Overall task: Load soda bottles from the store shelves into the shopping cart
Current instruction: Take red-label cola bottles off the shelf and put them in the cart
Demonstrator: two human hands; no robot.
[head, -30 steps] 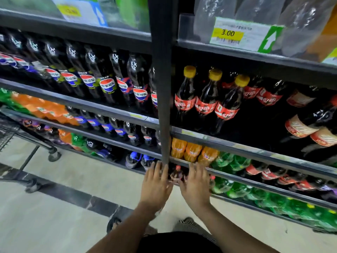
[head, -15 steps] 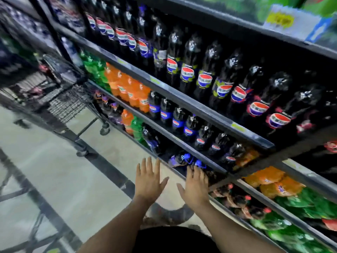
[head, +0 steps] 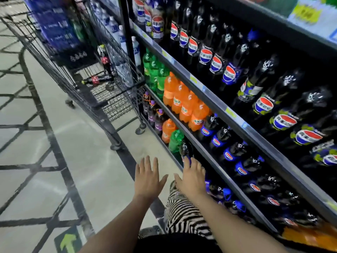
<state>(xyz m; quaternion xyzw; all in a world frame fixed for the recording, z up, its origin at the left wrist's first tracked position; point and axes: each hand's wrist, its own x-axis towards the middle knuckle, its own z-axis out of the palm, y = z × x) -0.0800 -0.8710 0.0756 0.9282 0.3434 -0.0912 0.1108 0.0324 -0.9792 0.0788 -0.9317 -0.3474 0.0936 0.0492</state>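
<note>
View: a head camera looks down a shop aisle; the picture is somewhat blurred.
Shelves: the shelves (head: 215,105) run from 12 o'clock down to 4 o'clock, packed with soda.
Stock: cola bottles (head: 206,55) with red, white and blue labels fill 1 to 3 o'clock. Orange bottles (head: 184,105) sit just right of centre. Green bottles (head: 155,70) stand near 12 o'clock, beside the cart.
Shopping cart: a wire shopping cart (head: 127,84) stands at 10 to 11 o'clock on the floor (head: 63,143), close against the shelving.
In the cart: one upright bottle (head: 105,60), dark with a red label, and one lying bottle (head: 95,80) on the basket bottom near it. A blue pack (head: 56,30) fills the far end.
Left hand: the left hand (head: 148,178) is at 6 o'clock, flat and empty, fingers spread over the floor, apart from any bottle.
Right hand: the right hand (head: 191,178) is just beside it toward 5 o'clock, also empty, with straight fingers reaching toward the bottom shelf.
Nearest bottle: a dark bottle (head: 185,148) stands at the right fingertips; whether they touch it cannot be told.
Clothing: a striped garment (head: 182,212) shows under the right forearm.
Progress: early, by my reading. Two bottles appear loaded, the shelves look nearly full, and the basket has much room.
Step in hand: probably a reach for a bottle on the lowest shelf; nothing is gripped yet.
Left to do: grasp a bottle, carry it toward 10 o'clock, set it in the cart, and repeat.
</note>
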